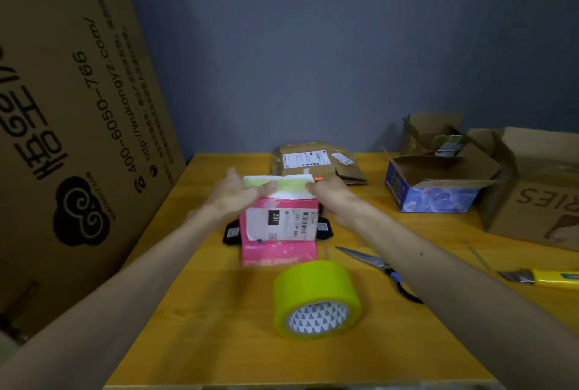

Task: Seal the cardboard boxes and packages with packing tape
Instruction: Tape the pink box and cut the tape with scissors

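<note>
Tape roll [316, 297] is sitting on counter [216, 327].
L hand [238, 194] & R hand [333, 194] are both gripping pink pkg [282, 226] at taped top.

"400-6050-766" on big carton [78, 107]; "231" on pink package [280, 233]

Black object [230, 233], perhaps fabric, behind package [275, 248]

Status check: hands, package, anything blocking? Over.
Left hand and right hand both pinching top of pink package. Green tape strip across its top edge. Tape roll and scissors nearby, not in the way.
</note>
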